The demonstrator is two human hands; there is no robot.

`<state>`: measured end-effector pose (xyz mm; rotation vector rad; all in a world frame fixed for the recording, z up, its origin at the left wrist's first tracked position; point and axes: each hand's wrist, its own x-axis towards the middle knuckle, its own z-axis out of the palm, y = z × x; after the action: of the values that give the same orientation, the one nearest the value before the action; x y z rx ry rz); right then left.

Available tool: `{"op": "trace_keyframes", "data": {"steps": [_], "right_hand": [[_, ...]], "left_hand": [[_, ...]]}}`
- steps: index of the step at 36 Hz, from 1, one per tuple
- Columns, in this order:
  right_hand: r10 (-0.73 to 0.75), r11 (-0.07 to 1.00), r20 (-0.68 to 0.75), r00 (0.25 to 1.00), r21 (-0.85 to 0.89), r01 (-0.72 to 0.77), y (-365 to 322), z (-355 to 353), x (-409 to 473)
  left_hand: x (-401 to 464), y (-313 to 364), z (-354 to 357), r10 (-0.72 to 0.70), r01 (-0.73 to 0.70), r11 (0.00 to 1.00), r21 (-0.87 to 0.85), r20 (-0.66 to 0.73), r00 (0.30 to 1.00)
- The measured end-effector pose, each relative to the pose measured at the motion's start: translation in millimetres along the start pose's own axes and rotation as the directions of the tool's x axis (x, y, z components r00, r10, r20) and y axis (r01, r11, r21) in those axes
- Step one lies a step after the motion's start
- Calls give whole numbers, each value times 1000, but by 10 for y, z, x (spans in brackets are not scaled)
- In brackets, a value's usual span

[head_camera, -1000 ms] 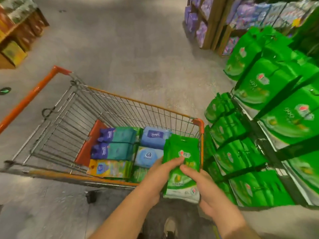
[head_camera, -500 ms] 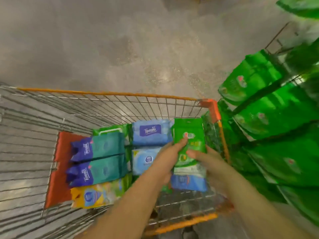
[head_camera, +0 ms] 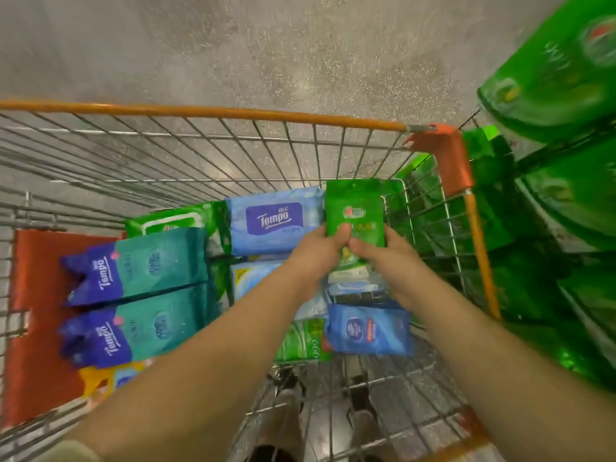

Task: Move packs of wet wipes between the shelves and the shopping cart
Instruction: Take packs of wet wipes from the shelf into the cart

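Observation:
Both hands reach down into the wire shopping cart [head_camera: 456,155] and hold one green pack of wet wipes [head_camera: 355,208] low at its far right corner. My left hand [head_camera: 316,251] grips the pack's left edge, my right hand [head_camera: 383,255] its right edge, thumbs on top. Beside it lies a light blue Tempo pack [head_camera: 273,220]. Two teal and purple Tempo packs [head_camera: 133,268] lie at the left. A small blue pack [head_camera: 366,328] sits below my right wrist. A green pack with a white lid [head_camera: 166,221] and a yellow pack [head_camera: 103,378] are partly hidden.
Green packs fill the shelves [head_camera: 566,195] right beside the cart's right side. An orange-red flap [head_camera: 33,311] covers the cart's left end. Grey concrete floor [head_camera: 266,45] lies beyond the cart. My shoes show through the cart's wire bottom.
The green pack has gone from above the cart's near rim down into its far right corner, both hands still on it. The view has tipped down and closer over the cart.

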<state>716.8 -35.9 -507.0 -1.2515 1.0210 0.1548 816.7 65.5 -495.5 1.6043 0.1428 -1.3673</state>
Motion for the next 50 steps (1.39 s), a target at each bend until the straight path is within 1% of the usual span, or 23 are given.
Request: {"op": "trace_keyframes", "data": {"steps": [4,6,9,15,19,22,26,30,34,36,39,46,48,50], "right_hand": [[3,995,-59,998,-95,-9,13,38,34],[-5,992,-104,995,-129,-9,1,71,14],[-7,985,-148,989,-172,-19,-27,106,-39],[30,973,-162,986,-220,-66,-192,86,-249],[47,961,-216,975,-255,-103,-351,61,-479],[22,938,-235,972,-330,-101,-453,55,-673],[-18,892,-211,977,-445,-80,-668,57,-978],[-85,886,-161,983,-464,1,-908,-14,-1349],[-201,867,-107,974,-482,126,-1087,-110,-1719],[-231,847,-92,968,-509,154,-1163,-162,-1891],[-289,812,-86,953,-550,197,-1265,-239,-2129],[-411,731,-6,912,-599,326,-1473,-358,-2791],[-432,705,24,902,-615,354,-1525,-367,-2974],[-458,676,45,888,-632,380,-1582,-375,-3150]], "left_hand": [[-35,-11,23,55,-38,991,132,-129,990],[-86,-18,48,52,-29,990,136,-172,984],[-205,-5,78,54,-23,988,153,-201,978],[-537,41,81,101,-52,972,228,-212,972],[-831,103,86,164,-96,958,270,-243,956],[-1071,149,91,205,-108,938,330,-274,940],[-1412,235,127,221,-84,909,408,-301,928],[-1804,309,189,297,-141,894,426,-327,897],[-2196,353,260,325,-173,884,435,-303,896],[-2410,368,317,345,-188,880,436,-314,885],[-2737,372,428,397,-204,855,478,-348,849],[-3463,347,554,525,-244,782,574,-393,755],[-3688,381,575,552,-260,767,586,-397,733],[-3884,416,578,593,-271,731,626,-386,707]]}}
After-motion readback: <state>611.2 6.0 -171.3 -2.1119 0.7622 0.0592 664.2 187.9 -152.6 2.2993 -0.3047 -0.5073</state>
